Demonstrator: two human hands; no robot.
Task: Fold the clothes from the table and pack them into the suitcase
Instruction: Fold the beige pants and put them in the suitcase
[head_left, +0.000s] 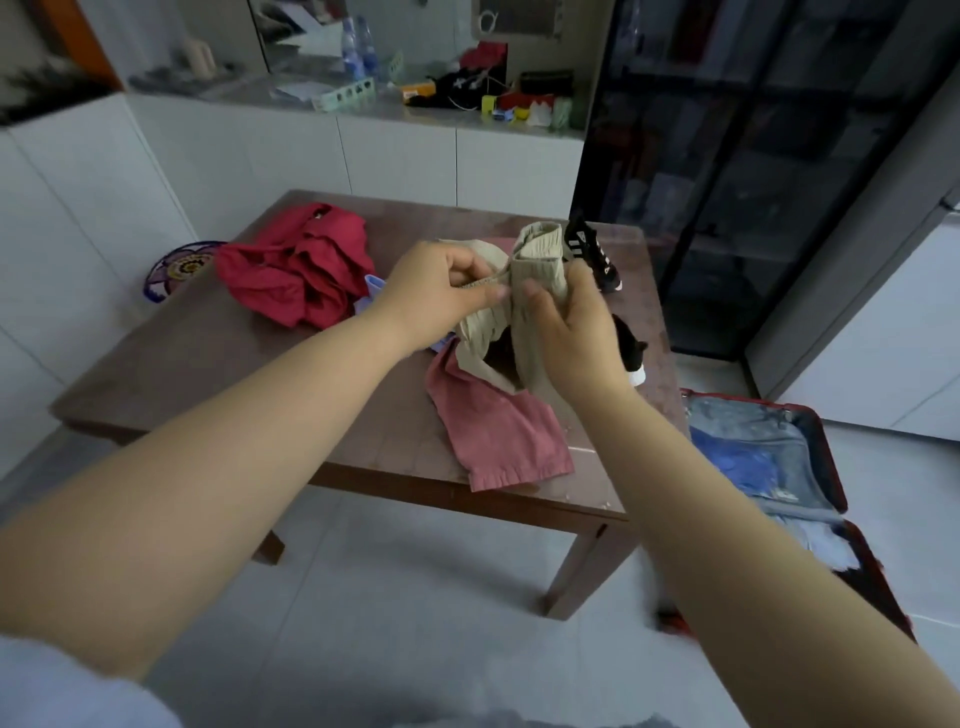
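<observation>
Centre of frame: beige ribbed garment (537, 260), bunched and lifted clear of the brown table (218, 374), gripped from both sides. Left hand (441, 291), entering from lower left: thumb and forefinger pinching a fold at the garment's left edge, remaining fingers curled in behind. Right hand (571, 332), entering from lower right: fingers wrapped round the garment's right side, thumb pressed against its front. Directly below the hands, flat on the table and reaching its near edge: pink garment (504, 431). Left of centre, heaped on the table: crumpled red garment (301, 265), with a scrap of light blue cloth (374, 288) just beside it, partly hidden by the left hand. Behind the beige garment, toward the table's far right corner: black shoe with white stripes (592, 254). Near the right wrist: second black item (631, 345), kind not discernible. Lower right of frame, on the floor beside the table: open suitcase (828, 452), red-rimmed, grey-lined, blue and pale clothing inside. Upper right: dark glass-fronted cabinet (753, 182).
</observation>
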